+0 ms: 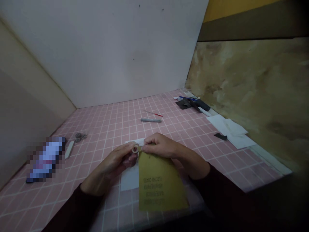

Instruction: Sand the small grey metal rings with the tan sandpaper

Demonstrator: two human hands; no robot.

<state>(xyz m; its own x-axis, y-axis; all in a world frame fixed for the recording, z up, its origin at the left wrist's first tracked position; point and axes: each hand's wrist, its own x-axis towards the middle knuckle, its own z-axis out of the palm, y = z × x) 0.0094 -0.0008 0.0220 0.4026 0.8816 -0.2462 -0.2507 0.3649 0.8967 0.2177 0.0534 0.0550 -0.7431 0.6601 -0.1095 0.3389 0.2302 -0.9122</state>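
Observation:
My left hand [123,154] pinches a small pale ring [135,148] between thumb and fingers, its hole facing me. My right hand [160,145] is closed on the top edge of a sheet of sandpaper [160,183]. The sheet's yellow-brown back faces me, with upside-down print that mentions electro coated paper. A corner of it touches or nearly touches the ring; I cannot tell which. Partly behind the hands and the sandpaper, a white sheet of paper [129,178] lies on the table.
Ahead lie a grey marker [151,120] and a thin red-handled tool [158,115]. Scissors [80,137], a white strip [70,149] and a pixelated object [45,160] are at left. Black scraps [184,103] and white papers [231,130] line the right edge of the pink tiled table [108,129].

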